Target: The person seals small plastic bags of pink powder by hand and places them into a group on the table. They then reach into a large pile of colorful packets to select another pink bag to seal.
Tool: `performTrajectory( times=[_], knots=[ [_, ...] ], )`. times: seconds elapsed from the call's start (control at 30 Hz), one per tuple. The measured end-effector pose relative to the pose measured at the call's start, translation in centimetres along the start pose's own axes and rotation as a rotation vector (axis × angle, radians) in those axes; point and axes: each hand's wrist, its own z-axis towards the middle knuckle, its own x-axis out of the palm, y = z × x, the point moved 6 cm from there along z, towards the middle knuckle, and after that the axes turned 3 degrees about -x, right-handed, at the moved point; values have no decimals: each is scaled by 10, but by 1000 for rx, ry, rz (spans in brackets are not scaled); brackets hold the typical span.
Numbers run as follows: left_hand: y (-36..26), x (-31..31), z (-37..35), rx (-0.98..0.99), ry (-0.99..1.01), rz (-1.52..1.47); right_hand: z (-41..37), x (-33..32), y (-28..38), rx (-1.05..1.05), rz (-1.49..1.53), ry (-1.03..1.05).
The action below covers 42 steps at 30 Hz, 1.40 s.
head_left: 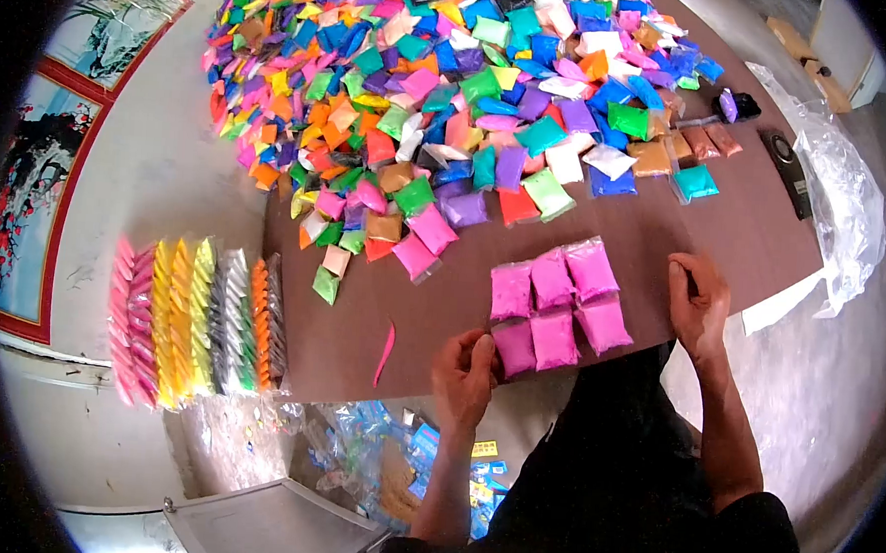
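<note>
Several bright pink packets [554, 339] lie side by side in two rows near the table's front edge, each in a clear wrapper. My left hand [464, 380] is at the lower left corner of this group, its fingers curled and thumb beside the nearest packet [514, 347]. Whether it grips that packet's edge is hidden. To the right of the group, my right hand [700, 302] hovers by the table edge, apart from the packets. Its fingers are folded in, with nothing visible between them.
A large heap of coloured packets [453, 87] covers the far side of the brown table [361, 312]. Strips of joined packets [191, 313] hang at the left edge. A thin pink strip [386, 354] lies left of my left hand. Clear plastic film [838, 187] and a black object [786, 172] are at right.
</note>
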Motion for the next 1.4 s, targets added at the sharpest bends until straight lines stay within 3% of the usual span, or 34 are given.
performTrajectory(
  times=[1.4],
  knots=[
    [13, -5, 5, -21, -14, -89, 1, 1, 0, 28, 33, 26]
  ],
)
